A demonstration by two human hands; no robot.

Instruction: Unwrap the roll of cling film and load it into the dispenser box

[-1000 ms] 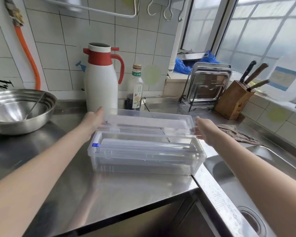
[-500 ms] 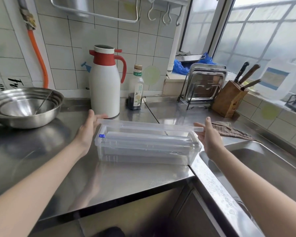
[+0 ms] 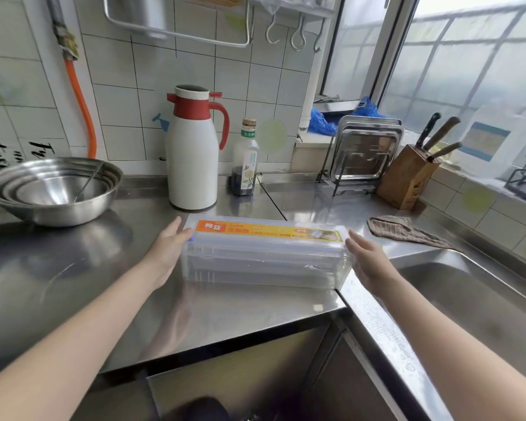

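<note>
The clear plastic dispenser box (image 3: 264, 276) lies lengthwise on the steel counter near the sink corner. Its lid (image 3: 268, 231) is down and shows a long orange and yellow label. The cling film roll (image 3: 264, 259) is only a pale blur through the clear wall. My left hand (image 3: 167, 247) lies flat against the box's left end, fingers straight, by a small blue tab. My right hand (image 3: 368, 259) is spread just beside the right end, and I cannot tell if it touches. Neither hand grips anything.
A white and red thermos jug (image 3: 193, 150) and a dark sauce bottle (image 3: 246, 161) stand just behind the box. Stacked steel bowls (image 3: 50, 189) sit far left. A sink (image 3: 468, 299), a brown cloth (image 3: 407, 230), a knife block (image 3: 407, 177) and a tray rack (image 3: 363, 156) are to the right.
The lid, raised a second ago, has swung down and now lies closed on the box with its label up. Both hands have stayed at the box's ends, dropping slightly.
</note>
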